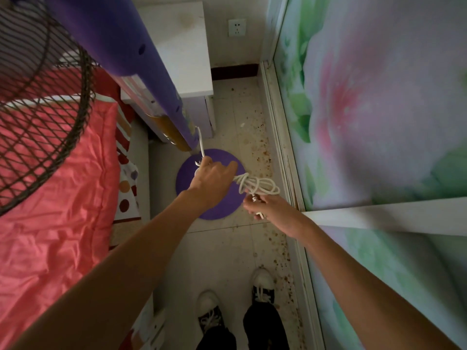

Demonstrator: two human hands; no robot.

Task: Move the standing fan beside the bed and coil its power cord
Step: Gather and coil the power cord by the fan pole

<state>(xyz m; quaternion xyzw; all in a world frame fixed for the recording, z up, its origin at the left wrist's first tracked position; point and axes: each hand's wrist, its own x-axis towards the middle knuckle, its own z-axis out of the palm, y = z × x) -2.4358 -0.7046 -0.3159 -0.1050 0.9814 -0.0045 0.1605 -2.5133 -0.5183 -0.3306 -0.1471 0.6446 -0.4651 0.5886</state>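
Observation:
The standing fan has a purple column [141, 72], a round purple base [187, 183] on the floor and a dark wire cage [43, 117] at the upper left, over the bed. Its white power cord [257, 185] runs down from the column's foot and is gathered into a bundle of loops above the base's right side. My left hand [212, 178] grips the cord near the bundle's left end. My right hand [273, 210] holds the plug end [260, 214] just below the loops.
The bed with a pink-red cover [50, 198] fills the left side. A white nightstand [187, 59] stands behind the fan. A wall socket [237, 27] is on the far wall. A floral sliding wardrobe door [379, 122] closes off the right. My shoes [262, 284] stand on the stained tile floor.

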